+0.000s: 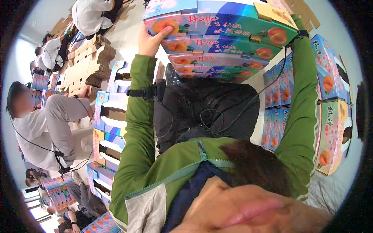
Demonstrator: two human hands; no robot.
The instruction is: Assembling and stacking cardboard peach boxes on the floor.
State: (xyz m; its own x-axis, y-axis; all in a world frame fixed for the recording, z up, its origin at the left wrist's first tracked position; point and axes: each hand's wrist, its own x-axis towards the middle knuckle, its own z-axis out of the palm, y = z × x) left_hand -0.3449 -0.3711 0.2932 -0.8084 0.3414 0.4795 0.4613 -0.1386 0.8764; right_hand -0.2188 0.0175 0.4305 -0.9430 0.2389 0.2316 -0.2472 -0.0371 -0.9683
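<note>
A stack of printed fruit cartons stands in front of my legs, the top carton blue, pink and green with peach pictures. My left hand grips this carton's left end, its thumb pressed on the front face and the other fingers hidden behind. At the carton's far right corner, my right hand reaches along the end; its fingers are mostly hidden by the box and the frame edge. Below the top carton, more cartons of the same print are piled.
Rows of handled cartons line my left, with flat brown cardboard stacked beyond. More cartons stand to my right. A person in white sits at the left; others are farther back. A black cable runs across my lap.
</note>
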